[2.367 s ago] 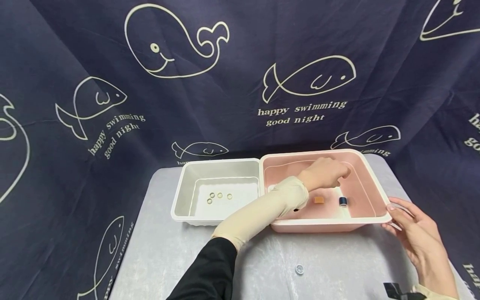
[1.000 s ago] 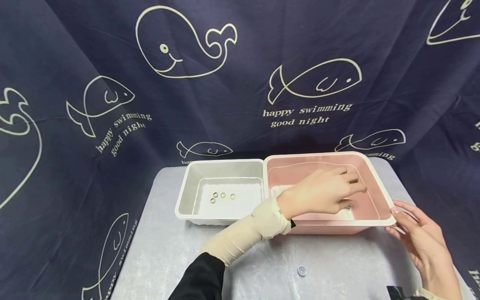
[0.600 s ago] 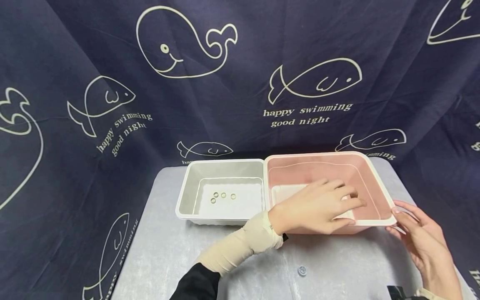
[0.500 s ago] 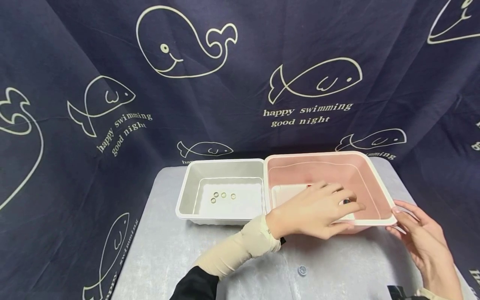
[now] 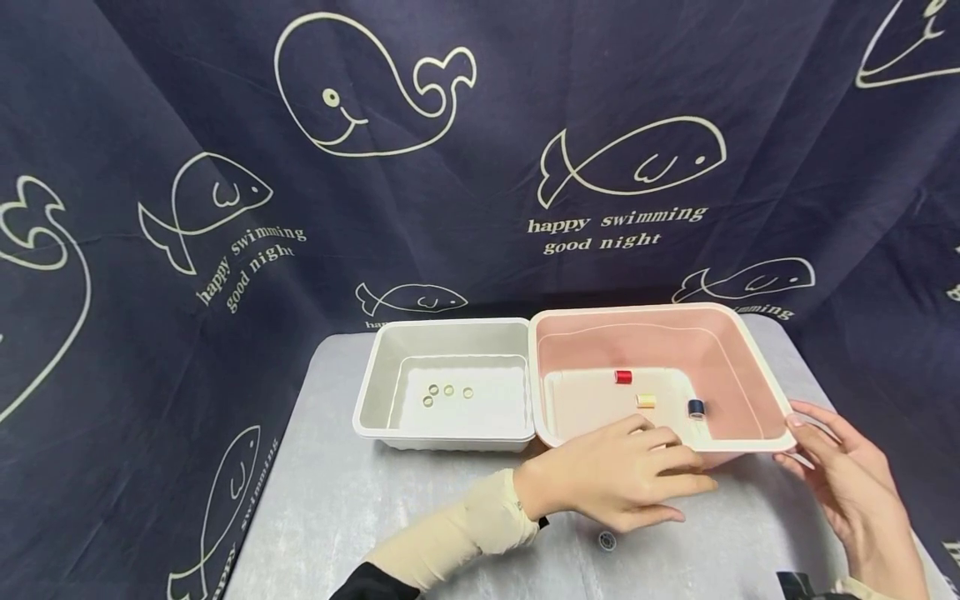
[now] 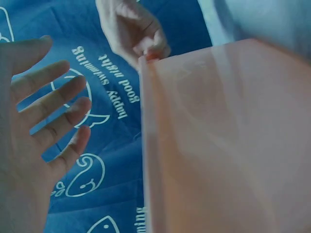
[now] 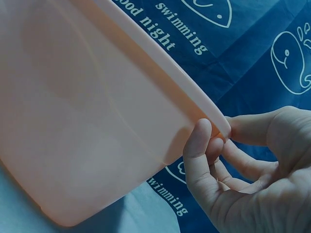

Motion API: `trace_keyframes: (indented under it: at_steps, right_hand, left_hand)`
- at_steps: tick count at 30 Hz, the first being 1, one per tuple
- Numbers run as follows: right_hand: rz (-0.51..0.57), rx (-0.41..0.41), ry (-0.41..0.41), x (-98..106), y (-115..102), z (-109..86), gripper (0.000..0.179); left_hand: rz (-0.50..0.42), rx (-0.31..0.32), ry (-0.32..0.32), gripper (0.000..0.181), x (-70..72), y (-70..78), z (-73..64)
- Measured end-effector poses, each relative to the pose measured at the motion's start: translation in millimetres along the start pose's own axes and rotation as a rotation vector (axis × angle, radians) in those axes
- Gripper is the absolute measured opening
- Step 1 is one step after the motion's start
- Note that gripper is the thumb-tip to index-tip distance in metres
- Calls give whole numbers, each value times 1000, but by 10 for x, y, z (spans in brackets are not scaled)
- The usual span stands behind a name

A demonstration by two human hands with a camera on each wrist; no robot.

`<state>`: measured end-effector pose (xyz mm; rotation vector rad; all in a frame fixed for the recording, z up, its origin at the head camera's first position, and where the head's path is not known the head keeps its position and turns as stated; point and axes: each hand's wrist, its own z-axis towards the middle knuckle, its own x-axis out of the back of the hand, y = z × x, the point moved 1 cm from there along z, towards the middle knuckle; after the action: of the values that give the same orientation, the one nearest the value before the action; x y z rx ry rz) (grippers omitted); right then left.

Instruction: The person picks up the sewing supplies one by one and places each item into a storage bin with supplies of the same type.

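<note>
My left hand (image 5: 618,475) hangs over the front rim of the pink bin (image 5: 558,333), palm down, fingers loosely spread and holding nothing; the left wrist view shows its fingers (image 6: 53,104) apart. At the bin's front right corner, my right hand (image 5: 847,483) pinches the rim between thumb and fingers, as the right wrist view also shows, with the thumb (image 7: 197,145) against the rim. Inside the pink bin lie a red thread spool (image 5: 623,377), a pale yellow thread spool (image 5: 646,401) and a navy thread spool (image 5: 696,408).
A white bin (image 5: 365,400) adjoins the pink one on its left, with several small clear round bobbins (image 5: 448,390) on its floor. Another bobbin (image 5: 607,542) lies on the grey table (image 5: 315,500), just below my left hand. A dark blue printed curtain (image 5: 480,208) hangs behind.
My left hand has drawn back from inside the pink bin toward its front edge, uncovering the spools. My right hand keeps its hold on the rim.
</note>
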<state>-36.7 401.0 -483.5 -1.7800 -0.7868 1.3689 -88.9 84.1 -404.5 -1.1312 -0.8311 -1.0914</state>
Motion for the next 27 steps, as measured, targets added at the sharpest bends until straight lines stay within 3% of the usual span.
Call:
trace_keyframes:
  at_steps: [5, 14, 22, 27]
  right_hand:
    - [2, 0, -12, 4, -1, -1, 39]
    - [11, -11, 2, 12, -5, -10, 39]
    - [10, -4, -11, 17, -1, 4, 39]
    - [8, -5, -19, 27, 10, 10, 39]
  left_hand:
    - [-42, -21, 13, 51, -102, 103, -105]
    - [-250, -24, 49, 51, -349, 281, -264]
    - [-405, 52, 9, 53, -627, 376, -425]
    - [-436, 95, -41, 55, -803, 428, -531]
